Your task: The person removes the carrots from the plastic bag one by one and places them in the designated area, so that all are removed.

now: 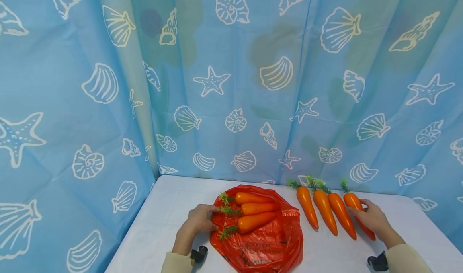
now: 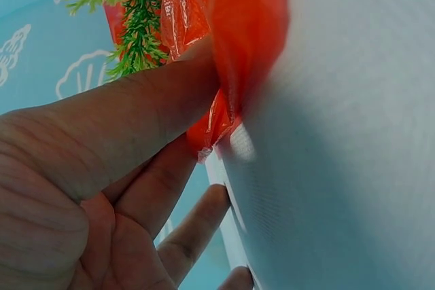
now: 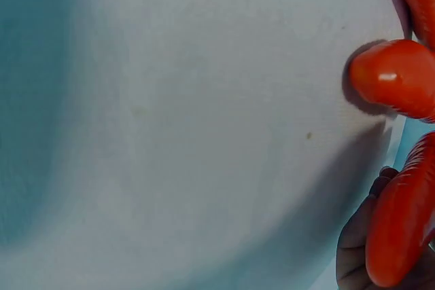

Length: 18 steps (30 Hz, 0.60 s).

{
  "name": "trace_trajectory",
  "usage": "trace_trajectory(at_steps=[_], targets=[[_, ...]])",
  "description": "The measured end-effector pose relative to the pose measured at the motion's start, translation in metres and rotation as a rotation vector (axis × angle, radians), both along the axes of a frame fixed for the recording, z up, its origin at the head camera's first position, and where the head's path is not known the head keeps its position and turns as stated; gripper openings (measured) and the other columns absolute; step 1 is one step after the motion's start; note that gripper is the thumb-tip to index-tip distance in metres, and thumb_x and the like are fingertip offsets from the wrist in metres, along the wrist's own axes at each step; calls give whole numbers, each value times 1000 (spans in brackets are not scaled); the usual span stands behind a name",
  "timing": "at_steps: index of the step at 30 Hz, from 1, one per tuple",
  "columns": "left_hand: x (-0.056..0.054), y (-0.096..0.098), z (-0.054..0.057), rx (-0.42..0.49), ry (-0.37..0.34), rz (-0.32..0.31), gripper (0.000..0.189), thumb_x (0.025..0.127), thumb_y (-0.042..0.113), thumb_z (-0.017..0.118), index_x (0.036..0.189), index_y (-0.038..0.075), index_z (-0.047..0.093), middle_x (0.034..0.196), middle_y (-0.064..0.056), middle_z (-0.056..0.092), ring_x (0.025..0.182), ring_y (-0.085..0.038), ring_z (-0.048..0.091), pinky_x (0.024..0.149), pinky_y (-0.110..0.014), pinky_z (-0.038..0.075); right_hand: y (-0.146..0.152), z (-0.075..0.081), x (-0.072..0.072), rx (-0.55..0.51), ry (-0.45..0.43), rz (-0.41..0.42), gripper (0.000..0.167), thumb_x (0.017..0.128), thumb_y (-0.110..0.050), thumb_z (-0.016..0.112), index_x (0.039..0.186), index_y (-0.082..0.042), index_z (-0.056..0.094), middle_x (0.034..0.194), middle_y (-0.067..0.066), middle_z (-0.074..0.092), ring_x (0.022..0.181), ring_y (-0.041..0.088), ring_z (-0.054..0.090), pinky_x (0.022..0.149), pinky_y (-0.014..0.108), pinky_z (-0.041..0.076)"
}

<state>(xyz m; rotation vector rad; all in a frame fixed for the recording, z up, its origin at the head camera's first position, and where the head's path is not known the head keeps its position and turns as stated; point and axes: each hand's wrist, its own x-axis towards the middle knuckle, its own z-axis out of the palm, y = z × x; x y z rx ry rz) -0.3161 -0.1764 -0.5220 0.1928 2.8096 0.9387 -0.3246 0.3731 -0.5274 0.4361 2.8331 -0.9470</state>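
Note:
My left hand [image 1: 199, 220] is at the left edge of a red plastic bag [image 1: 262, 249], which lies flat on the table. In the left wrist view, thumb and finger pinch the bag's edge [image 2: 251, 25], while the other fingertips reach the white cloth. Three orange carrots [image 1: 257, 208] with green leafy tops lie side by side on the bag, tops toward the left hand. My right hand [image 1: 374, 220] grips the rightmost carrot [image 1: 352, 201] of a row to the right of the bag. That carrot [image 3: 397, 222] shows against the palm in the right wrist view.
Three more carrots [image 1: 324, 210] lie in the row between the bag and the right hand, leafy tops toward the back. A blue curtain [image 1: 231, 100] with white shell prints hangs behind and left of the white table [image 1: 159, 212].

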Motion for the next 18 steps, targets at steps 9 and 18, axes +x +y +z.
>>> trace_trajectory(at_steps=[9, 18], targets=[[0, 0, 0, -4, 2, -12, 46, 73, 10, 85, 117, 19, 74, 127, -11, 66, 121, -36, 55, 101, -67, 40, 2, -3, -2, 8, -43, -13, 107, 87, -62, 62, 143, 18, 20, 136, 45, 30, 120, 59, 38, 99, 67, 43], [0, -1, 1, 4, 3, -7, 46, 73, 11, 85, 117, 18, 73, 127, -10, 66, 121, -35, 55, 101, -66, 41, 0, -3, -6, -7, -100, -15, 104, 89, -64, 58, 144, 17, 21, 137, 45, 29, 120, 58, 36, 101, 70, 39]])
